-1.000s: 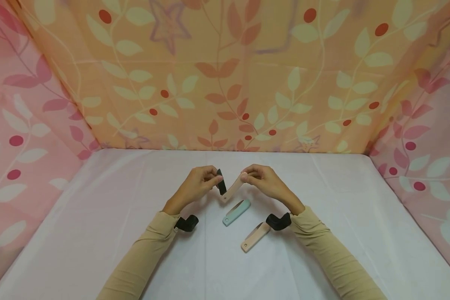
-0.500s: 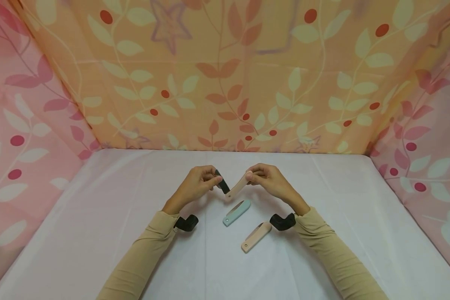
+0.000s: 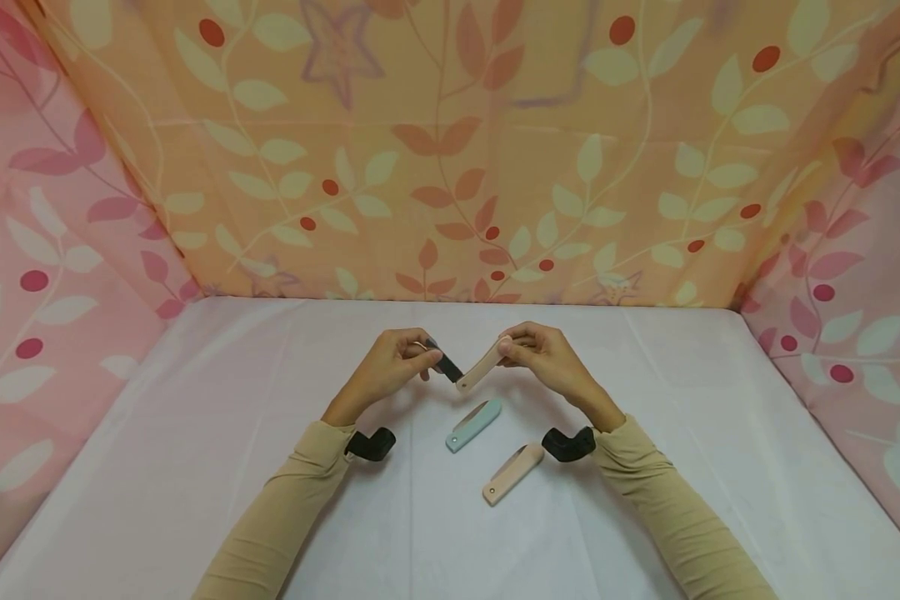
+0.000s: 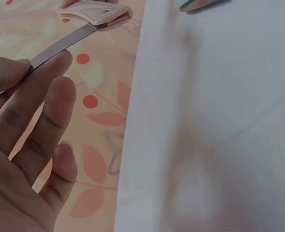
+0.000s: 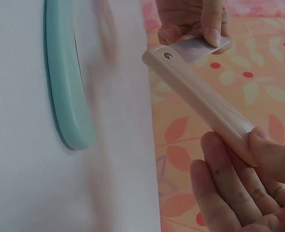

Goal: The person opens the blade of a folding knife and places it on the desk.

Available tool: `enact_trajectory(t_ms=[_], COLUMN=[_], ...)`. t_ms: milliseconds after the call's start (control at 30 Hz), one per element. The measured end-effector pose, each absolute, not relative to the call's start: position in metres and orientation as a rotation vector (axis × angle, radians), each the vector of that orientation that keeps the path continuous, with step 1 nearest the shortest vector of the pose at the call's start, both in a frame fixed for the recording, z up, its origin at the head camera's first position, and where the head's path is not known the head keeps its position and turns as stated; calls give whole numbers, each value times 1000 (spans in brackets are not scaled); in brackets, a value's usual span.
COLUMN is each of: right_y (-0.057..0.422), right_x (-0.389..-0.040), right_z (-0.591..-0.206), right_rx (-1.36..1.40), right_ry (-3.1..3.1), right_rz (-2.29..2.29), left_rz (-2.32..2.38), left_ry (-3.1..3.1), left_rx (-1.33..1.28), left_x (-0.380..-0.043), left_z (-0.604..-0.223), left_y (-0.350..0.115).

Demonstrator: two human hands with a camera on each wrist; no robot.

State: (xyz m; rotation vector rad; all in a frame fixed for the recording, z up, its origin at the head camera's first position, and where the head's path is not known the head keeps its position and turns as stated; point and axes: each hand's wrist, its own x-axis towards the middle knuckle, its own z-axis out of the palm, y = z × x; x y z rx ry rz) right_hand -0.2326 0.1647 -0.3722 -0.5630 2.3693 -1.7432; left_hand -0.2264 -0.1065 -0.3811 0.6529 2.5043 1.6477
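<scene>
A folding knife with a beige-pink handle [image 3: 480, 367] is held above the table, its blade [image 3: 448, 367] swung partway out so that blade and handle form a wide V. My left hand [image 3: 394, 363] pinches the blade between thumb and index finger; in the left wrist view the blade [image 4: 65, 44] is a plain grey metal strip. The butt of the handle is pinched by my right hand [image 3: 542, 357], and the right wrist view shows the round rivet at the pivot [image 5: 168, 56]. Below the hands lies a folded teal knife [image 3: 473, 427].
A second folded beige-pink knife [image 3: 512, 476] lies nearer on the white-covered table [image 3: 412, 533], beside the black camera mount [image 3: 568, 444] on the right wrist. Another black mount [image 3: 371, 445] sits at the left wrist. Patterned cloth [image 3: 450, 167] walls the back and sides.
The blade has swung further out from the handle, widening the V. My right hand has moved slightly right and away; the left stays nearly in place. The knives on the table have not moved.
</scene>
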Motion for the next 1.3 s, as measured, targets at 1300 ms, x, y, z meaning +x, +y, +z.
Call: enact_trajectory(t_ms=[1300], right_y=[178], right_x=[-234], right_z=[-371], right_rx=[-282], right_ry=[2177], right_rz=[-2210], left_rz=[1683], left_ry=[2372], left_rx=[573], left_x=[-226], left_z=[-383], left_y=[-107])
